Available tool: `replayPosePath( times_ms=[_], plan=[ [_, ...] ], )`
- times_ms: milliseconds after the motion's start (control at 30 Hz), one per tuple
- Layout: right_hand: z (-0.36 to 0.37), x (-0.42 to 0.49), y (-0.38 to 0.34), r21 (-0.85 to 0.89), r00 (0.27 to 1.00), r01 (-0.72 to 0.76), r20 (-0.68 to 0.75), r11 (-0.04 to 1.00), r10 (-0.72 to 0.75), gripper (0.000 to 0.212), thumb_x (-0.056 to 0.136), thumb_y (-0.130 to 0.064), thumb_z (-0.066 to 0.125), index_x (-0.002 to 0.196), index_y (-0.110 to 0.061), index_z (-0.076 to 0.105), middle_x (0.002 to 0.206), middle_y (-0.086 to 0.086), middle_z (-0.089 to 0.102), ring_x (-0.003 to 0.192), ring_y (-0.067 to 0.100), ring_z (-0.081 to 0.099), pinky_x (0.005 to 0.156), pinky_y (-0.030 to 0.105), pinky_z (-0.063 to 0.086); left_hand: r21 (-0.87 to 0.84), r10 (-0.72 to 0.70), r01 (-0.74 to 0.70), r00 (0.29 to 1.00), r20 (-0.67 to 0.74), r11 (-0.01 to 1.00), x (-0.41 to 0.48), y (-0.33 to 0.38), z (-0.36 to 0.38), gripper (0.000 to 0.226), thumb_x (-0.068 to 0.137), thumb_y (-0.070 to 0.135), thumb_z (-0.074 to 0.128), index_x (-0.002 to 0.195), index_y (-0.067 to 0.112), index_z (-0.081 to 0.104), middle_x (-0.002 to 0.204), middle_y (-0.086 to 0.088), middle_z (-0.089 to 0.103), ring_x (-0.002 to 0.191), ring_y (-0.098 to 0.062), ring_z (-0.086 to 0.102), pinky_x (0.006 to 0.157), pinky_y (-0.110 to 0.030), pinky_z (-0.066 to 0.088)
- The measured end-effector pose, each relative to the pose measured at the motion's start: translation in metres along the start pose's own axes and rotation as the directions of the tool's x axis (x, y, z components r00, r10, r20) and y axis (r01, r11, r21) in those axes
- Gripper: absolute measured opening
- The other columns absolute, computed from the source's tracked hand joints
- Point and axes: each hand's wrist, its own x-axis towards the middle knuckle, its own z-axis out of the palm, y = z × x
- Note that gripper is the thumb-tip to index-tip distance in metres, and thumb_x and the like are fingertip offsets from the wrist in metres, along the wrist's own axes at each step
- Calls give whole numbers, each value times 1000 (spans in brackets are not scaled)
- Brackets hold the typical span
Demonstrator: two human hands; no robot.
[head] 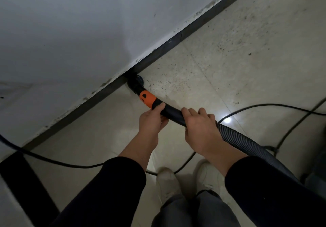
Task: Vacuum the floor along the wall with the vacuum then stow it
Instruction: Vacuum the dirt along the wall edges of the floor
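The vacuum's black nozzle [135, 82] touches the tiled floor [247, 53] right at the dark baseboard [176, 40] of the white wall [79, 32]. An orange collar [147, 99] joins the nozzle to a black curved tube. My left hand [152, 120] grips that tube just behind the collar. My right hand [199, 126] grips it further back, where the grey ribbed hose [247, 144] begins. The hose runs off to the lower right, where the vacuum's body is barely visible in the dark.
Dark specks of dirt lie scattered on the tiles [176, 82] to the right of the nozzle. A black power cord [53, 159] loops across the floor in front of my white shoes [167, 182] and off to the right. A dark upright edge [30, 188] stands at lower left.
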Motion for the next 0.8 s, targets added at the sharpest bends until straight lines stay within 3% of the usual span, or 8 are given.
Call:
replayPosePath(
  times_ms=[133, 333, 567, 800],
  plan=[
    [-2, -6, 5, 13, 999, -33, 11, 999, 32, 44, 89, -14, 51, 130, -18, 38, 118, 0, 54, 109, 25, 45, 88, 40, 38, 42, 11, -12, 1000, 20, 999, -4, -1, 7, 24, 92, 21, 64, 110, 6, 62, 105, -13, 70, 96, -17, 68, 84, -25, 54],
    [2, -23, 1, 27, 997, -38, 75, 999, 36, 47, 87, -14, 53, 131, -19, 38, 120, 1, 53, 110, 25, 45, 91, 41, 39, 76, -34, 35, 999, -20, 996, -16, -15, -2, 10, 91, 22, 65, 91, 12, 62, 100, -11, 70, 94, -17, 67, 85, -27, 54],
    [9, -35, -3, 9, 994, 1, 113, 1000, -2, 46, 86, -14, 55, 129, -18, 39, 120, 1, 53, 111, 26, 45, 91, 42, 38, 61, -54, 57, 998, -38, 997, -25, -30, -17, 17, 93, 20, 63, 104, 8, 61, 101, -11, 69, 93, -16, 67, 79, -26, 54],
    [5, -43, 11, 20, 996, -25, 89, 999, 23, 45, 86, -13, 54, 129, -18, 40, 119, 1, 53, 110, 25, 44, 91, 41, 38, 84, -43, 42, 999, 4, 996, -32, -33, -3, 14, 93, 21, 63, 101, 9, 61, 103, -12, 69, 94, -17, 67, 75, -23, 54]
  ],
)
